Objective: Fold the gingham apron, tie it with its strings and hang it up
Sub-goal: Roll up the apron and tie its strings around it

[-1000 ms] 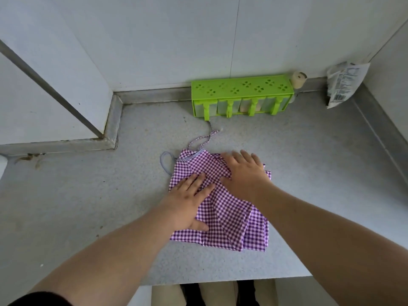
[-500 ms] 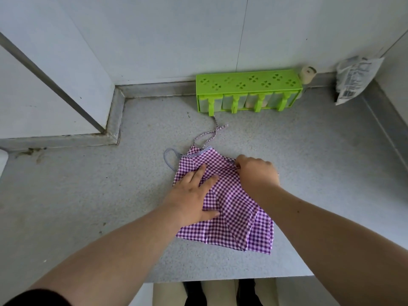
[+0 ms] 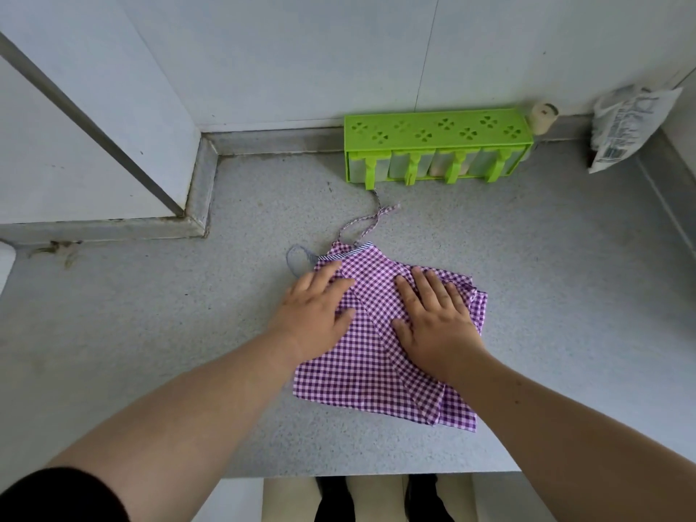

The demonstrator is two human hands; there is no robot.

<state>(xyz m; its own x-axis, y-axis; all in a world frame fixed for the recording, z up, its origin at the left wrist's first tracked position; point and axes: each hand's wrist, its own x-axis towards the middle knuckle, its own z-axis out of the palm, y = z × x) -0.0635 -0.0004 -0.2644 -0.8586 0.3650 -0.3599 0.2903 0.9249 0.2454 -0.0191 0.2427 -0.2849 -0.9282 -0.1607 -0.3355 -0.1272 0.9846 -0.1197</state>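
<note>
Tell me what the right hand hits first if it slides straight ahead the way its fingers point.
The right hand likely reaches the green rack against the wall; the bare countertop lies between, though depth is unclear.

Home kitchen, speckled grey countertop (image 3: pixel 150 333), green seasoning-box rack (image 3: pixel 437 145), tiled walls (image 3: pixel 301 50)

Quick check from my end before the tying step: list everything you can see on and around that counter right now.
gingham apron: one, purple and white, folded flat at counter centre
apron strings: thin, striped, trailing from the apron's far edge towards the rack
compartment rack: one, bright green, against the back wall
small roll: one, beige, beside the rack's right end
printed packet: one, white, leaning in the far right corner
counter: grey speckled
left hand: flat on the apron's left part
right hand: flat on the apron's right part
</note>
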